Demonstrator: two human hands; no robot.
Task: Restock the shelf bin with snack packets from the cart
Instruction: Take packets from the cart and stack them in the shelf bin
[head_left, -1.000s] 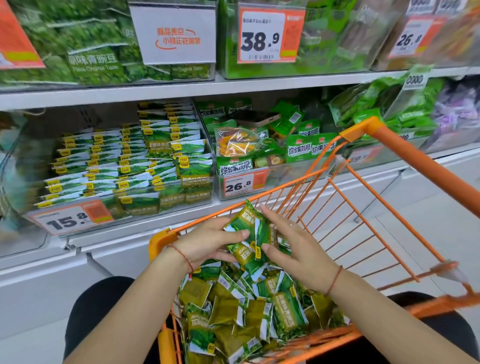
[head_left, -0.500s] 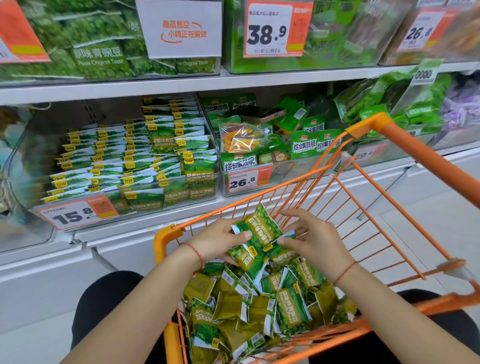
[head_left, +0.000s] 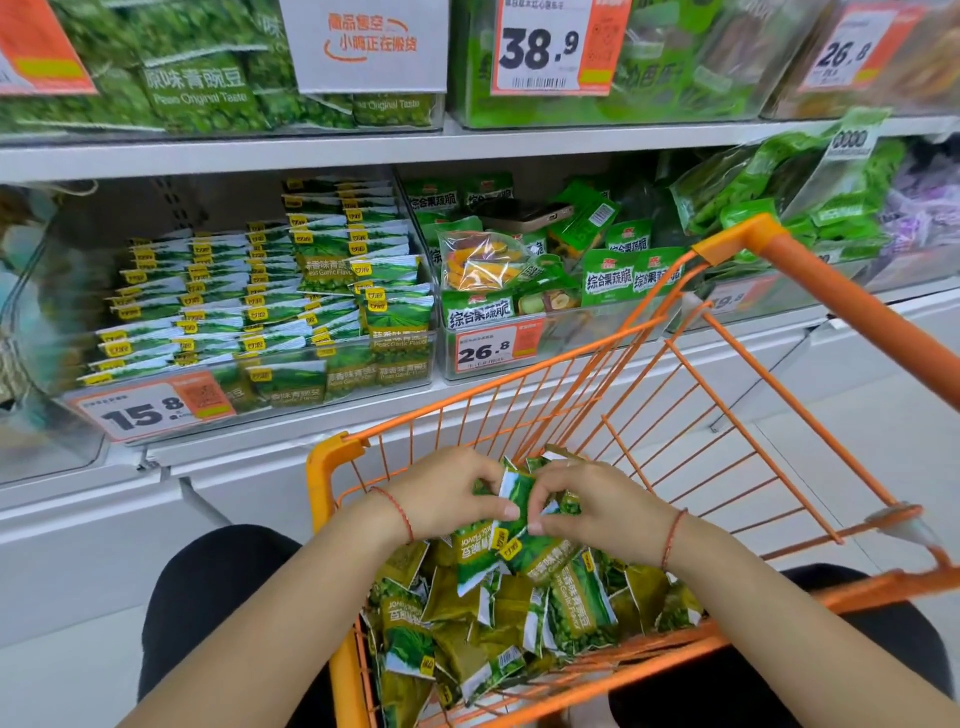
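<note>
A shop: price tags (head_left: 551, 47) front stocked shelf bins (head_left: 249, 384), with an orange cart (head_left: 831, 291) before them.

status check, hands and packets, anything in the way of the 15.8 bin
Left hand and right hand both grip a bunch of snack packets over the cart. Shelf bin part full, not yet fed. Nothing between cart and bin.

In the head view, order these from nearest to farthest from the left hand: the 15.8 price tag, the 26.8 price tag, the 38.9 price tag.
From the left hand:
1. 26.8 price tag, above, slightly right.
2. 15.8 price tag, far left.
3. 38.9 price tag, top shelf.
</note>
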